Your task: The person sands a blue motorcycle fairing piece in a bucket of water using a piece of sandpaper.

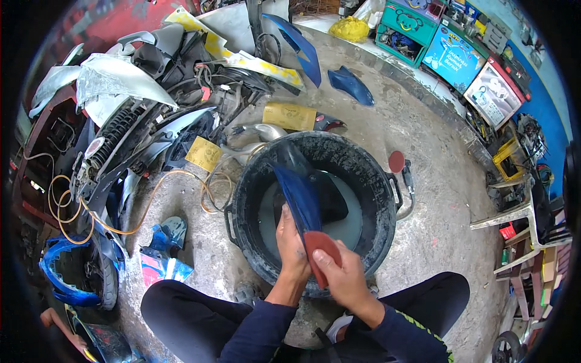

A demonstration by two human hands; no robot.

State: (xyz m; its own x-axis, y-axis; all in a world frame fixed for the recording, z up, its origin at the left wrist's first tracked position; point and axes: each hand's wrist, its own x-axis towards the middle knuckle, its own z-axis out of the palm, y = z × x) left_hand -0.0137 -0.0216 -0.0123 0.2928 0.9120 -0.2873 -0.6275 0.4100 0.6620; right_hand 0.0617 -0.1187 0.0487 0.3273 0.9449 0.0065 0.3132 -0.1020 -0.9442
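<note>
My left hand (289, 248) grips a long blue plastic panel (298, 196) at its lower left edge, tilted over a black tub (374, 187). My right hand (342, 275) holds a reddish-brown sanding pad (318, 242), thumb across it, against the panel’s lower end. Cloudy water (350, 230) shows inside the tub around a dark shape behind the panel, too unclear to name.
Panels, shock parts and cables (130, 91) pile at the left. Yellow sandpaper (287, 115) lies behind the tub, a sander (399, 163) right of it. Crates (402, 27) and a white stand (508, 221) line the right. Another person’s arm (60, 327) shows lower left.
</note>
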